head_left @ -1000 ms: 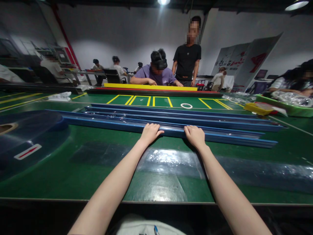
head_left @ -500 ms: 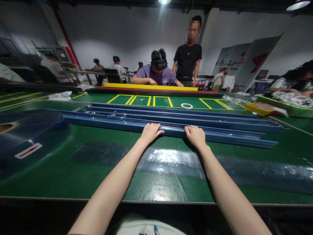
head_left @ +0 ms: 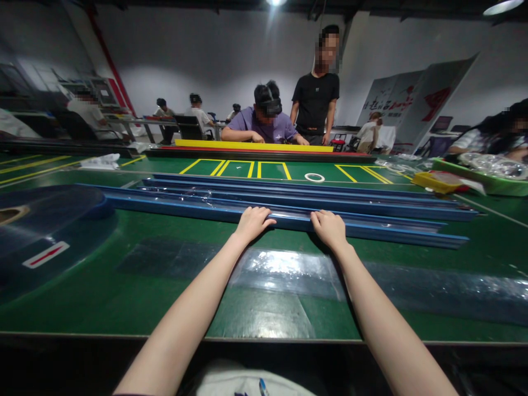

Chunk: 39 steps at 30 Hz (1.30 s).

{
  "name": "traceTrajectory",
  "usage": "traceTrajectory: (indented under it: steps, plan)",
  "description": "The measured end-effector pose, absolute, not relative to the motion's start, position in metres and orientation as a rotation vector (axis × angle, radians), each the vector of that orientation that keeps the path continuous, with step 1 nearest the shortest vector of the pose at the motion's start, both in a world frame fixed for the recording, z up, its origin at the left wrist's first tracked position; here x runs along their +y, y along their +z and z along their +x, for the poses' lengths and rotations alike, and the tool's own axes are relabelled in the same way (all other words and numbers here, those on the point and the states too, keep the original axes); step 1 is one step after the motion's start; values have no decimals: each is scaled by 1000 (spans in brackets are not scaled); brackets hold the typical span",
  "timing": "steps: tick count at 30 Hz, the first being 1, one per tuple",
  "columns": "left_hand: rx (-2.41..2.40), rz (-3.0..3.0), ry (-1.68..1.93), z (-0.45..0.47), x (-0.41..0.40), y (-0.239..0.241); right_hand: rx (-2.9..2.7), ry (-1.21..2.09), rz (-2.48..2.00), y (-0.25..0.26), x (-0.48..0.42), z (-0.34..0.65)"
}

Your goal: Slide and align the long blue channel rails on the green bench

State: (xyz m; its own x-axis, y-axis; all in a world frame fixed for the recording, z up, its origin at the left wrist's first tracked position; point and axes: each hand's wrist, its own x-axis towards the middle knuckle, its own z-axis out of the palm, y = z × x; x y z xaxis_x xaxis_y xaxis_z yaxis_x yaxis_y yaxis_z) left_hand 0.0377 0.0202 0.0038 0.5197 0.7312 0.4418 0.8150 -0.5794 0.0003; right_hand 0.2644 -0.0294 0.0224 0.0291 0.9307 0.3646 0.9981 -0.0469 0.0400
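A long blue channel profile (head_left: 292, 221) lies across the green table in front of me. My left hand (head_left: 252, 223) is closed over its near edge, left of the middle. My right hand (head_left: 330, 228) is curled over the same edge a short way to the right, and its fingertips are partly hidden. Clear film glints along the trough of the profile. Behind it, more blue profiles (head_left: 371, 202) lie parallel. Nearer to me, a strip of clear film (head_left: 284, 264) is spread flat under my forearms.
At the left lies a large roll of clear film (head_left: 82, 214) with a red-arrow label (head_left: 45, 254). A white ring (head_left: 314, 177) and a yellow tray (head_left: 439, 183) are farther back. Across the table, a seated person (head_left: 264, 124) works at a yellow profile (head_left: 251, 146); another person stands behind.
My hands and the blue profile stay in place. The standing person's head has turned slightly, and the view has shifted a tiny amount.
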Motion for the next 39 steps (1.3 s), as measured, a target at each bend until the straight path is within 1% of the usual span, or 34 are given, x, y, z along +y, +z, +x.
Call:
traceTrajectory:
  steps: [8, 19, 39]
  plan:
    - [-1408, -2564, -587, 38, 20, 8, -2001, -401, -2095, 25, -31, 263]
    - [-1518, -2537, -425, 41, 21, 15, -1992, -396, -2091, 24, -32, 263]
    - [-1545, -2492, -319, 42, 18, 23, -1980, -380, -2106, 24, -31, 263]
